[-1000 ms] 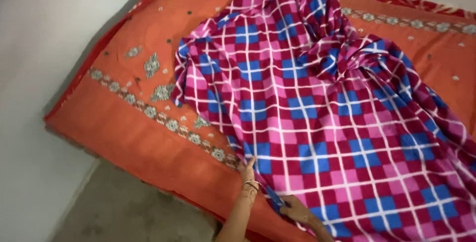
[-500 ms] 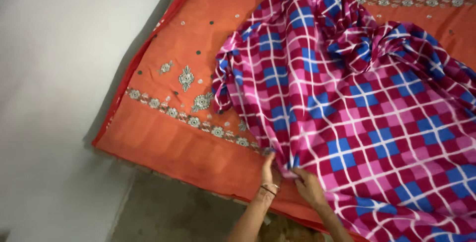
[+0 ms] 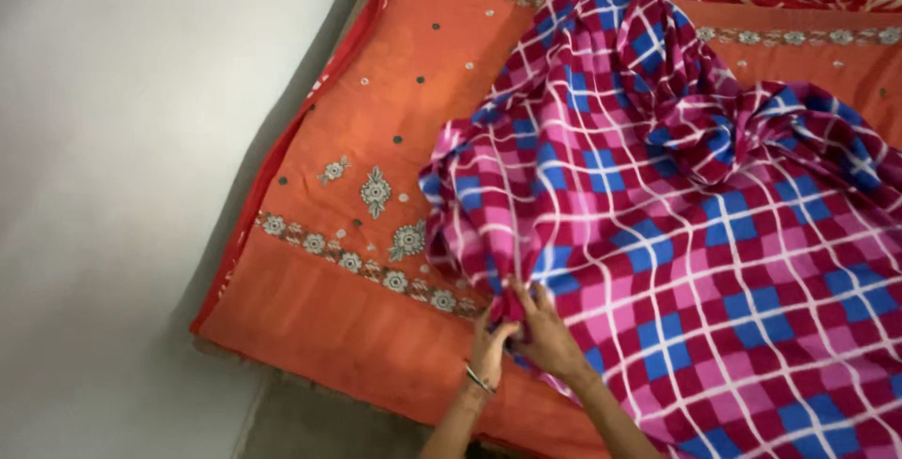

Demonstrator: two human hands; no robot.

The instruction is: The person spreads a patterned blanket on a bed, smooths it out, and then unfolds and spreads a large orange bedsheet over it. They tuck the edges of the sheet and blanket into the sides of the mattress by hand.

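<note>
Checked blanket (image 3: 676, 233), one in number, pink, maroon and blue with white lines, lies rumpled over the right part of a bed whose single orange bedspread (image 3: 376, 83) carries pale flower embroidery. Head view: both hands meet at the blanket's near corner by the bed's front edge. Left hand (image 3: 490, 351), a bangle (image 3: 477, 379) on its wrist, has its fingers closed round the bunched corner; right hand (image 3: 550, 337) clamps the same bunch from above, apparently to gather the edge into one grip. Grey floor (image 3: 301, 421) shows below, a pale wall (image 3: 141, 140) at left.
</note>
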